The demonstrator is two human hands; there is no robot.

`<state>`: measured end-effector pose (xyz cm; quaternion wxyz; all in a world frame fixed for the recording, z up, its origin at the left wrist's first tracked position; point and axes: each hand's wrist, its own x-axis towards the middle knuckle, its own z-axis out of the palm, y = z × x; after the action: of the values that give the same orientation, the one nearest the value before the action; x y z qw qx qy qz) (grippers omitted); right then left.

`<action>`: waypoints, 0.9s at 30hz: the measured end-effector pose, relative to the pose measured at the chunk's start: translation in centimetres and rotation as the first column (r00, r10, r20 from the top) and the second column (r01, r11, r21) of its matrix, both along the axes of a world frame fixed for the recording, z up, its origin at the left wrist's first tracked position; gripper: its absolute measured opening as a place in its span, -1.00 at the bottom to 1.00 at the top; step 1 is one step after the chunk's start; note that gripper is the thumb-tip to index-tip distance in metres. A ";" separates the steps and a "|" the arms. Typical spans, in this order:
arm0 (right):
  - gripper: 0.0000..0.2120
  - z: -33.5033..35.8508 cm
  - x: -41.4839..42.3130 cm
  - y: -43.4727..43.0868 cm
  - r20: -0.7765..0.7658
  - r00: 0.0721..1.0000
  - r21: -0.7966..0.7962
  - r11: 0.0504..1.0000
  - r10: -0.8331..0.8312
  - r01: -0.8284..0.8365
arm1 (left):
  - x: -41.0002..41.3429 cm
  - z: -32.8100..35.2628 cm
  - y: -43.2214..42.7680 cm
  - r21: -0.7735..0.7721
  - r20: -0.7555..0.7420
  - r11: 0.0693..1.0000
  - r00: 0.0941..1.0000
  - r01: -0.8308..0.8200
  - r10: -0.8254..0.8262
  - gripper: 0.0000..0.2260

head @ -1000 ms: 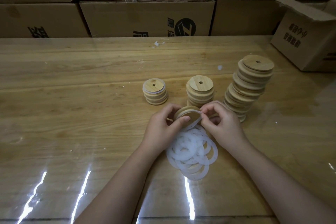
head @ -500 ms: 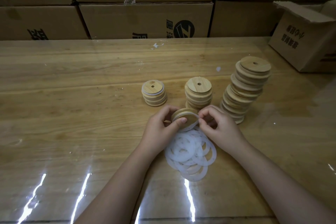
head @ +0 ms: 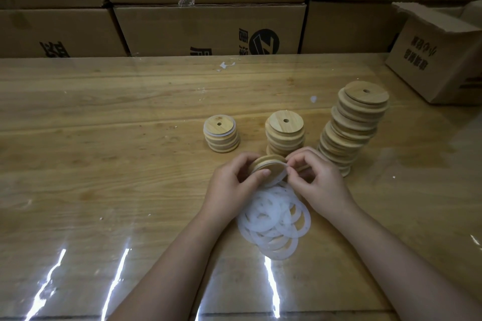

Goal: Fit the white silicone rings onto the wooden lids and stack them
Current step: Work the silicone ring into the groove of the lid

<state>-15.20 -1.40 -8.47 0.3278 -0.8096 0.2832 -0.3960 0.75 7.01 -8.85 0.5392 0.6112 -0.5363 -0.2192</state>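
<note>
My left hand (head: pixel 233 185) grips a round wooden lid (head: pixel 268 164), tilted, just above the table. A white silicone ring (head: pixel 277 179) sits partly round its lower edge, and my right hand (head: pixel 317 178) pinches that ring at the lid's right side. Below the hands lies a loose pile of white rings (head: pixel 273 221). Behind stand three stacks: a short stack of ringed lids (head: pixel 221 134) on the left, a middle stack (head: pixel 285 130), and a tall leaning stack of bare lids (head: pixel 352 122) on the right.
The wooden table (head: pixel 104 151) has a glossy clear cover with glare streaks near its front edge. Cardboard boxes (head: pixel 208 28) line the back. An open carton (head: pixel 440 60) stands at the far right corner.
Both hands stay on the lid and ring; the fingers have shifted slightly along the rim. The stacks and ring pile have not moved.
</note>
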 end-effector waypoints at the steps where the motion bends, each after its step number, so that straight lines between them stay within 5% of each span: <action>1: -0.85 0.0 0.0 0.0 -0.006 1.000 0.007 1.000 -0.007 0.007 | 0.0 0.0 0.0 -0.004 0.011 1.000 1.000 -0.001 0.001 -0.81; 27: -0.86 -0.8 0.0 -0.5 -0.134 0.990 0.069 0.997 0.050 -0.041 | 0.0 0.1 -0.1 0.020 -0.048 1.000 0.999 0.008 -0.007 -0.74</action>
<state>-15.20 -1.91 -9.25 0.3434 -0.8297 0.2992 -0.3227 0.72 6.91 -8.74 0.5451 0.6089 -0.5233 -0.2413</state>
